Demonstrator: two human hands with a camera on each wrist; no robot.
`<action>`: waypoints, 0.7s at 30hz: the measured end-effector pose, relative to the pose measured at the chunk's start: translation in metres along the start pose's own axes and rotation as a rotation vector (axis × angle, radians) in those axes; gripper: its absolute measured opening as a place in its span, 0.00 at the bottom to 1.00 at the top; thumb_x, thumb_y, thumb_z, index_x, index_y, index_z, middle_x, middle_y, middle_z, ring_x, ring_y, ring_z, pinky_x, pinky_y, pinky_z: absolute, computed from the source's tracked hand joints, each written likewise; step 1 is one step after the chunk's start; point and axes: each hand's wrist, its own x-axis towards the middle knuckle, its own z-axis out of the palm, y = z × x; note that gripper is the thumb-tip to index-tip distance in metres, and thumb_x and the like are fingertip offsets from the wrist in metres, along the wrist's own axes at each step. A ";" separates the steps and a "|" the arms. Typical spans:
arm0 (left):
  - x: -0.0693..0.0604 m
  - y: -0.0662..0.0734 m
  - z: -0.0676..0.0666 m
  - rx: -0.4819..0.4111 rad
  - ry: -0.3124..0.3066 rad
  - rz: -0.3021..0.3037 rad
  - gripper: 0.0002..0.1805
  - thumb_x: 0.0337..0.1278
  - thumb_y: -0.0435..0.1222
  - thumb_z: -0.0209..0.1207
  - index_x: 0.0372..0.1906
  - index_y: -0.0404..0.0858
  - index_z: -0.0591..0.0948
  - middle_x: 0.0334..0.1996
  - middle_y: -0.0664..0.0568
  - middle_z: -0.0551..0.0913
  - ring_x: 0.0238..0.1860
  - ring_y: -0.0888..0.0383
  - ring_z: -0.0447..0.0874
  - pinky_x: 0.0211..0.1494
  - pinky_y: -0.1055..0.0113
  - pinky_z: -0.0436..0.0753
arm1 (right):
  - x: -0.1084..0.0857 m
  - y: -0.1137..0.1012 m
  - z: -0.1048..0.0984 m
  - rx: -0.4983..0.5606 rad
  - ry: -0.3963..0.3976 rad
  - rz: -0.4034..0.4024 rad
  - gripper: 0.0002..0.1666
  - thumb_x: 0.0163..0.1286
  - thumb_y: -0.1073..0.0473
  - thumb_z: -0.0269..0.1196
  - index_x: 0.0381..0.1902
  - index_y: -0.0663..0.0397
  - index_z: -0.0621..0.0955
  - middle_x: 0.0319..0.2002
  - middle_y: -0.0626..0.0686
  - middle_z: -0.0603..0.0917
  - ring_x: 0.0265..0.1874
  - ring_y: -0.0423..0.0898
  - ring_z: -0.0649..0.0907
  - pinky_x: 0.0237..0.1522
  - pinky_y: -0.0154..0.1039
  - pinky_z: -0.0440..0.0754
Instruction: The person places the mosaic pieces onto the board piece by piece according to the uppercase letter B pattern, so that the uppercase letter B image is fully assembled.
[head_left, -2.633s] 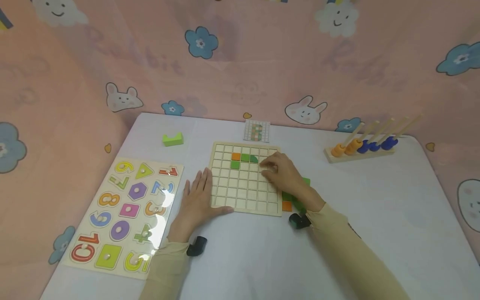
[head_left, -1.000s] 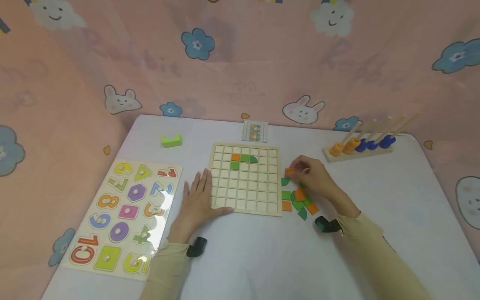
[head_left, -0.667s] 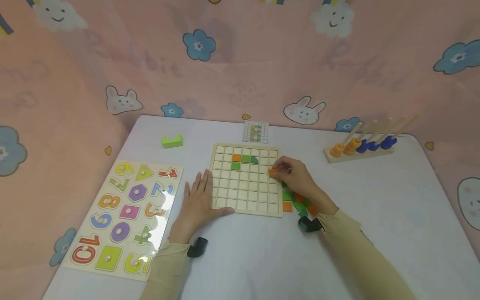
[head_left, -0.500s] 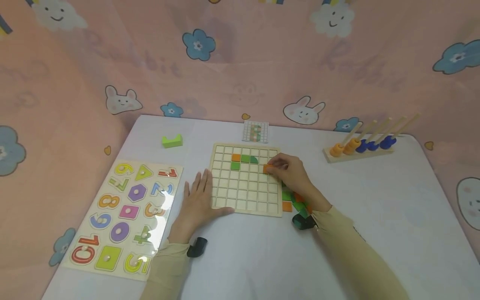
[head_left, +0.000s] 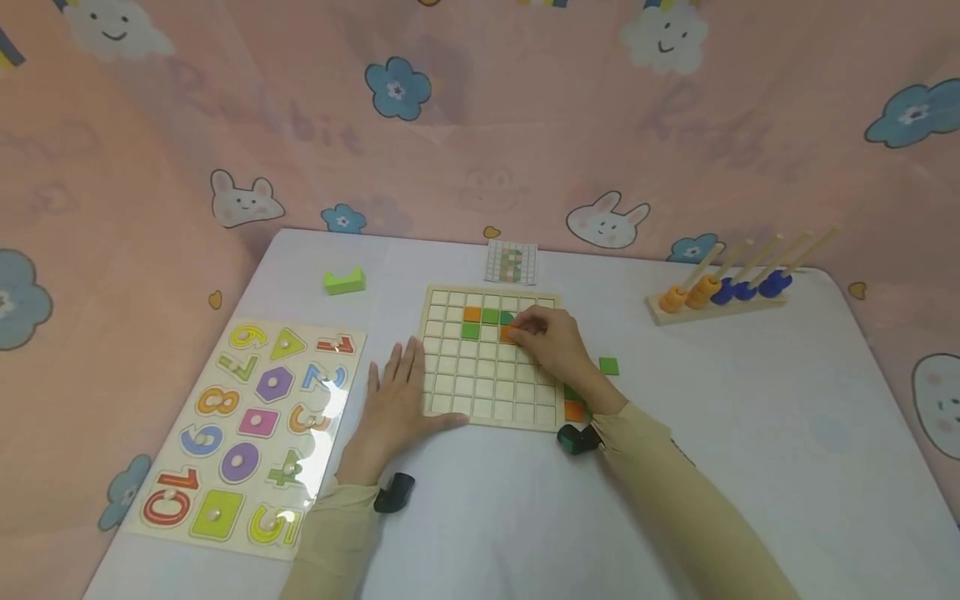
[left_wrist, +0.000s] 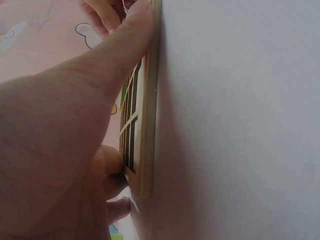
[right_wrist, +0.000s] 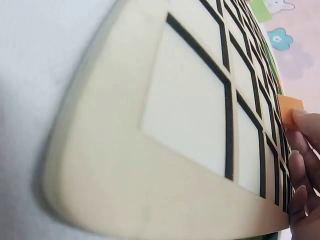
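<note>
A wooden grid board (head_left: 483,392) lies mid-table, with an orange square tile (head_left: 472,314), two green square tiles (head_left: 470,331) and a green quarter-round tile (head_left: 506,317) in its cells. Over the board, my right hand (head_left: 555,343) pinches another orange square tile (right_wrist: 289,111) between thumb and fingers, just below the quarter-round tile. My left hand (head_left: 393,408) lies along the board's left edge, fingers straight, the thumb (left_wrist: 135,30) on its near edge. Loose green and orange tiles (head_left: 573,411) sit right of the board, partly hidden by my right wrist.
Behind the board lies a small printed pattern card (head_left: 512,262). A number-and-shape puzzle board (head_left: 243,433) is at the left, with a light green block (head_left: 345,282) above it. At the back right stands a peg rack (head_left: 716,308) with beads. One green tile (head_left: 608,366) lies apart.
My right hand picked up an orange tile from the loose pile and moved left over the board, to below the quarter-round tile. My left hand has stayed in place.
</note>
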 end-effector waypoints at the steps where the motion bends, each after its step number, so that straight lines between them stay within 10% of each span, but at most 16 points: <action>1: 0.000 0.000 0.000 -0.001 0.001 0.001 0.75 0.51 0.69 0.72 0.86 0.31 0.43 0.87 0.40 0.41 0.88 0.39 0.35 0.87 0.34 0.39 | 0.000 -0.001 0.001 -0.005 0.003 0.003 0.07 0.73 0.61 0.70 0.44 0.59 0.88 0.37 0.57 0.89 0.35 0.46 0.81 0.38 0.33 0.78; 21: 0.000 0.000 -0.001 -0.011 -0.004 -0.001 0.75 0.50 0.69 0.71 0.86 0.31 0.42 0.87 0.41 0.40 0.88 0.40 0.34 0.87 0.34 0.37 | -0.001 -0.001 0.004 -0.080 0.002 -0.004 0.07 0.74 0.63 0.70 0.45 0.59 0.91 0.44 0.59 0.86 0.41 0.51 0.80 0.42 0.38 0.77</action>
